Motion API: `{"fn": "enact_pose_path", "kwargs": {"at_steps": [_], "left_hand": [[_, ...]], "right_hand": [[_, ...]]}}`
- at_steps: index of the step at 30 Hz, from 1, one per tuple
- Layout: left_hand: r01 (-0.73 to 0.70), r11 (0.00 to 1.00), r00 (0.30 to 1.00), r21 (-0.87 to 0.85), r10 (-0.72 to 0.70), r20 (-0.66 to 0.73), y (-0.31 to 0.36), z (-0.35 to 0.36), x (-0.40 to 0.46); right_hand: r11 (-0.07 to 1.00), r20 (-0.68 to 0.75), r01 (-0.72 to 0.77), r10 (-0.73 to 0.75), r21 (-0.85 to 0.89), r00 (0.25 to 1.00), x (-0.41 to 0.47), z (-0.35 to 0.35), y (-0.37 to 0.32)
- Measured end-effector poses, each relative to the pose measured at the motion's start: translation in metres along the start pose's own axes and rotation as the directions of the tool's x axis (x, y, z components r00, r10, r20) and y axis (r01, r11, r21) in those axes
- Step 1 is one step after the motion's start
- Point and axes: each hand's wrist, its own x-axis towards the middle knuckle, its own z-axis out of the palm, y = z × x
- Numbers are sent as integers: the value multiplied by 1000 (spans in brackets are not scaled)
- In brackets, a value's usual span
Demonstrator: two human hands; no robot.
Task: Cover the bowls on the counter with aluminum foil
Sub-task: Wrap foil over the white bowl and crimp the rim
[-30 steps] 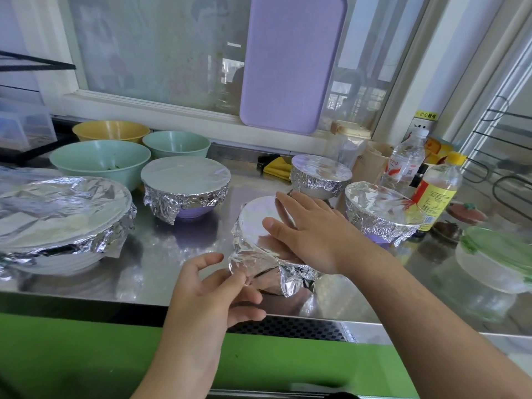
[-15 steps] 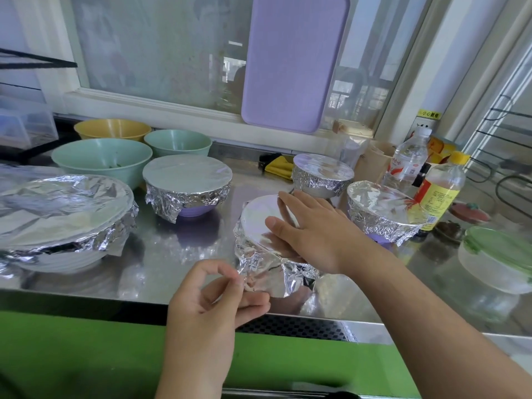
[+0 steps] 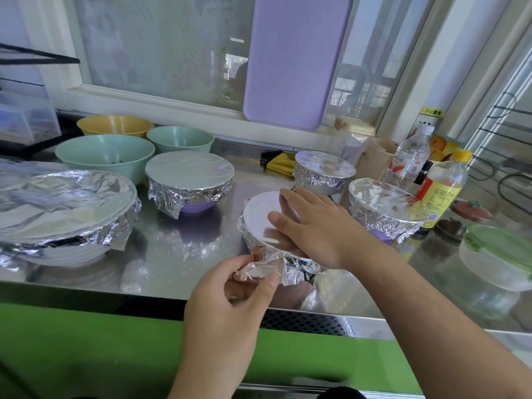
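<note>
Steel counter [image 3: 178,254] holds small foil-wrapped round bowl [image 3: 259,217] near front edge, top smooth, sides crinkled. Right hand [image 3: 313,226] presses flat on top; left hand [image 3: 230,292] pinches loose foil flap [image 3: 259,270].

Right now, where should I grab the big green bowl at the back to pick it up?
Take the big green bowl by its wide rim, coming from above. Its mouth is open and uncovered. Foil-covered bowls crowd its front, so a low sideways reach looks awkward.

Foil-wrapped bowls on the steel counter

Five bowls wear crumpled foil; the front bowl [image 3: 260,223] is at 6 o'clock, with three uncovered bowls [image 3: 106,152] at 10 o'clock.
</note>
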Motion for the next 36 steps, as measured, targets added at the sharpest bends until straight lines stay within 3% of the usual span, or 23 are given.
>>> {"fn": "enact_pose_path", "kwargs": {"at_steps": [4,9,15,20,26,36], "left_hand": [[-157,980,981,120,169,-97,-7,-2,4],[-244,939,963,243,264,-54,-13,-5,8],[-181,918,983,352,158,94,-6,-13,25],[-127,953,990,275,103,100,0,-15,21],[-200,954,979,225,188,74,1,-11,19],[-35,985,994,167,17,106,8,-11,41]], "right_hand": [[1000,7,-3,3,0,1000,0,1,1],[1000,0,11,-11,4,1000,1,2,2],[1000,-4,19,-19,5,1000,1,3,3],[1000,5,8,-8,7,1000,0,2,2],[1000,20,12,-12,8,1000,0,1,1],[999,19,-13,13,33,1000,-3,-3,-2]]}}
